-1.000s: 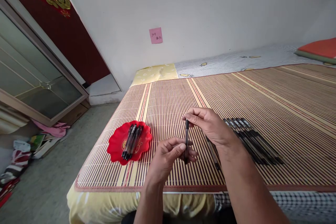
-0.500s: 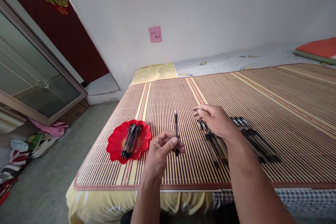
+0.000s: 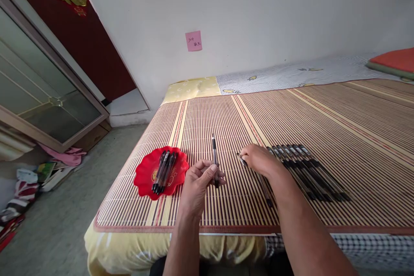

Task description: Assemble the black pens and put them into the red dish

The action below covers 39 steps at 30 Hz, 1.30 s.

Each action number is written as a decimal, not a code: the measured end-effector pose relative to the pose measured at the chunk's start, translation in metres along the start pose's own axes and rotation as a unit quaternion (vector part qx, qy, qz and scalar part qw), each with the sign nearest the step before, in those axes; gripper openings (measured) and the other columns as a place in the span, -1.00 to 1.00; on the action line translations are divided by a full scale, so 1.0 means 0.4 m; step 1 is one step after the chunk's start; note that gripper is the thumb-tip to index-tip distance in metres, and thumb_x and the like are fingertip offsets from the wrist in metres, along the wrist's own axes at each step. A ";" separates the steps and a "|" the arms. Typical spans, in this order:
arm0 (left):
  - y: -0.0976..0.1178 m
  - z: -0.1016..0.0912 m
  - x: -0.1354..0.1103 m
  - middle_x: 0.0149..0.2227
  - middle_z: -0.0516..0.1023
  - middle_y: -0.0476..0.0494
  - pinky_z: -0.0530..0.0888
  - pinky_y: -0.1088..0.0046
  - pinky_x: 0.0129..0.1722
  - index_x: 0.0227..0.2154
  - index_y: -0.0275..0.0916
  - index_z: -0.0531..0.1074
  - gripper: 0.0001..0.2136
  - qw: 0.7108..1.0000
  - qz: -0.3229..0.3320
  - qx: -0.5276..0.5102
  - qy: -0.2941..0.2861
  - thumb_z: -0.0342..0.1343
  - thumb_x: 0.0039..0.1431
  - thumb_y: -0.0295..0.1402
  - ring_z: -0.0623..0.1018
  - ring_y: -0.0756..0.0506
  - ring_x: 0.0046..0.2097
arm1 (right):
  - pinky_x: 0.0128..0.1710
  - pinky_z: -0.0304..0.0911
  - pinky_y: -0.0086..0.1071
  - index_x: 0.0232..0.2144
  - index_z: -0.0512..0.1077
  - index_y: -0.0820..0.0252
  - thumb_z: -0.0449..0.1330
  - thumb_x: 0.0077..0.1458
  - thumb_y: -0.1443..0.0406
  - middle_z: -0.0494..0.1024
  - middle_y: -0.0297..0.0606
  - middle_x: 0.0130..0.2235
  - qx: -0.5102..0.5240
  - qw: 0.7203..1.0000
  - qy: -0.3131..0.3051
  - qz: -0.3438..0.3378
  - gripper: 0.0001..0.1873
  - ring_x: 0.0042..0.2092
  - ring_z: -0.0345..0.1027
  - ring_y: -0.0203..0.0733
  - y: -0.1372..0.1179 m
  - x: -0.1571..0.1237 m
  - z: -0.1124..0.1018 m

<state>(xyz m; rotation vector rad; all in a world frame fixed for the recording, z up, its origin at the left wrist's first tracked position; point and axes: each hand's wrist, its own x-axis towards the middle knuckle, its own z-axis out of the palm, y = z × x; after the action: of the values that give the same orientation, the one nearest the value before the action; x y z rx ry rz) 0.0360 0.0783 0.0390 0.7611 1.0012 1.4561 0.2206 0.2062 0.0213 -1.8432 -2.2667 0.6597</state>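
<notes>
My left hand [image 3: 205, 174] is closed round a slim black pen [image 3: 214, 148], held near its lower end with the pale tip pointing up. To the right, my right hand [image 3: 257, 157] has its fingertips pinched at the upper end of another pen [image 3: 264, 190] lying slanted on the mat; the hand covers part of it. Beside that wrist, a row of several black pens [image 3: 312, 172] lies side by side. On the left, a red scalloped dish [image 3: 142, 177] holds several dark pens [image 3: 164, 172].
A striped bamboo mat [image 3: 207, 116] covers the bed, with yellow bedding [image 3: 129, 246] at its front edge. A folded orange cloth [image 3: 394, 61] lies far right. A pink note [image 3: 193, 41] is on the wall. Floor and a glass-panelled door [image 3: 48, 90] are at left.
My right hand has come down from above the mat to a pen's upper end. That end has shifted slightly left. More pens now show in the row. My left hand keeps its pen.
</notes>
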 end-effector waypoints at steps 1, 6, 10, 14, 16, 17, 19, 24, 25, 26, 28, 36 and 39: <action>0.001 -0.001 0.000 -0.48 0.63 -0.05 0.48 0.51 -0.42 -0.38 -0.28 0.45 -0.66 1.000 0.002 0.001 0.001 0.46 -0.03 -0.19 0.60 0.00 -0.48 | -0.40 -0.01 -0.31 -0.54 0.46 0.19 0.22 0.12 0.40 0.38 -0.25 -0.53 0.004 1.000 0.003 -0.009 -0.81 -0.43 0.23 -0.22 0.000 0.000 0.000; -0.001 -0.001 0.001 -0.47 0.63 -0.04 0.48 0.51 -0.41 -0.37 -0.28 0.45 -0.67 1.000 0.000 0.012 -0.006 0.46 -0.01 -0.20 0.59 0.01 -0.48 | -0.45 0.05 -0.34 -0.52 0.46 0.15 0.31 0.06 0.35 0.43 -0.24 -0.52 0.012 1.000 0.026 -0.005 -0.86 -0.44 0.31 -0.19 -0.015 0.009 0.014; -0.006 -0.002 0.000 -0.47 0.63 -0.04 0.47 0.52 -0.40 -0.37 -0.29 0.46 -0.68 1.000 -0.002 0.015 -0.017 0.46 0.00 -0.23 0.59 0.01 -0.47 | -0.45 0.13 -0.33 -0.65 0.39 0.17 0.37 -0.08 0.48 0.46 -0.22 -0.56 0.033 0.999 0.023 -0.015 -0.73 -0.44 0.39 -0.17 -0.049 0.003 0.034; -0.008 -0.005 -0.001 -0.46 0.63 -0.03 0.50 0.49 -0.37 -0.35 -0.28 0.47 -0.69 1.000 0.000 0.017 -0.021 0.46 0.00 -0.24 0.59 0.01 -0.45 | -0.43 0.25 -0.33 -0.46 0.53 0.17 0.33 0.05 0.39 0.59 -0.20 -0.42 0.092 0.994 0.024 -0.050 -0.92 -0.40 0.45 -0.17 -0.079 -0.023 0.015; -0.008 -0.005 -0.002 -0.46 0.63 -0.03 0.49 0.50 -0.37 -0.35 -0.28 0.48 -0.71 0.999 0.004 0.019 -0.030 0.45 0.02 -0.25 0.58 0.01 -0.45 | -0.39 0.33 -0.29 -0.30 0.56 0.17 0.27 0.15 0.31 0.63 -0.17 -0.30 0.183 0.979 0.041 -0.081 -0.93 -0.35 0.48 -0.16 -0.084 -0.037 -0.014; -0.007 -0.005 -0.003 -0.47 0.62 -0.03 0.47 0.51 -0.38 -0.35 -0.28 0.48 -0.71 0.999 0.006 0.020 -0.035 0.45 0.02 -0.25 0.58 0.02 -0.45 | -0.35 0.38 -0.27 -0.24 0.56 0.17 0.26 0.17 0.27 0.63 -0.16 -0.25 0.252 0.961 0.059 -0.103 -0.88 -0.31 0.49 -0.15 -0.084 -0.044 -0.030; -0.007 -0.004 -0.004 -0.48 0.62 -0.03 0.46 0.52 -0.39 -0.36 -0.29 0.48 -0.71 0.999 0.005 0.023 -0.045 0.45 0.02 -0.24 0.57 0.02 -0.46 | -0.25 0.42 -0.23 -0.20 0.54 0.18 0.31 0.14 0.21 0.63 -0.16 -0.20 0.405 0.896 0.106 -0.147 -0.79 -0.23 0.50 -0.14 -0.084 -0.058 -0.062; -0.010 0.000 -0.004 -0.48 0.62 -0.06 0.45 0.51 -0.39 -0.36 -0.30 0.49 -0.69 0.998 -0.005 0.046 -0.050 0.46 0.01 -0.22 0.55 0.02 -0.46 | -0.18 0.41 -0.28 -0.19 0.53 0.14 0.32 0.17 0.15 0.60 -0.20 -0.17 0.595 0.759 0.190 -0.184 -0.77 -0.16 0.49 -0.17 -0.096 -0.088 -0.107; -0.011 0.001 -0.004 -0.48 0.62 -0.06 0.45 0.51 -0.38 -0.36 -0.30 0.49 -0.69 0.998 -0.006 0.050 -0.048 0.46 0.00 -0.22 0.55 0.02 -0.46 | -0.18 0.41 -0.28 -0.20 0.53 0.13 0.32 0.17 0.15 0.60 -0.21 -0.16 0.601 0.752 0.196 -0.184 -0.79 -0.16 0.48 -0.17 -0.099 -0.091 -0.109; -0.012 0.001 -0.003 -0.47 0.62 -0.06 0.45 0.50 -0.38 -0.37 -0.30 0.49 -0.68 0.997 -0.007 0.055 -0.046 0.46 0.00 -0.22 0.55 0.03 -0.46 | -0.18 0.40 -0.29 -0.21 0.53 0.12 0.32 0.17 0.16 0.60 -0.21 -0.16 0.604 0.750 0.197 -0.184 -0.80 -0.15 0.48 -0.17 -0.101 -0.093 -0.110; -0.014 0.003 -0.003 -0.47 0.61 -0.05 0.45 0.50 -0.38 -0.37 -0.30 0.48 -0.68 0.997 -0.009 0.062 -0.047 0.46 0.00 -0.21 0.54 0.02 -0.46 | -0.18 0.40 -0.29 -0.20 0.55 0.12 0.33 0.16 0.16 0.60 -0.22 -0.17 0.608 0.749 0.186 -0.185 -0.80 -0.16 0.48 -0.18 -0.102 -0.093 -0.108; -0.016 0.003 -0.007 -0.46 0.59 -0.05 0.45 0.48 -0.36 -0.36 -0.29 0.49 -0.71 0.995 0.001 0.078 -0.060 0.43 0.05 -0.20 0.55 0.01 -0.44 | -0.06 0.43 -0.23 -0.21 0.57 0.15 0.35 0.13 0.18 0.65 -0.20 -0.18 0.561 0.800 0.036 -0.210 -0.79 -0.15 0.51 -0.16 -0.102 -0.101 -0.108; -0.015 0.005 -0.008 -0.46 0.62 -0.08 0.47 0.47 -0.36 -0.35 -0.29 0.51 -0.73 0.995 0.012 0.071 -0.065 0.41 0.07 -0.21 0.56 0.00 -0.44 | -0.04 0.43 -0.23 -0.22 0.55 0.15 0.34 0.13 0.19 0.66 -0.20 -0.17 0.543 0.809 -0.014 -0.223 -0.80 -0.13 0.53 -0.15 -0.105 -0.104 -0.108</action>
<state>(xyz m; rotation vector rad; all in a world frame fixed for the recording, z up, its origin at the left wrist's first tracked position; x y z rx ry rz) 0.0408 0.0754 0.0346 0.9611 1.0058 1.3485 0.2090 0.1706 0.0841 -0.7114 -1.5700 1.4462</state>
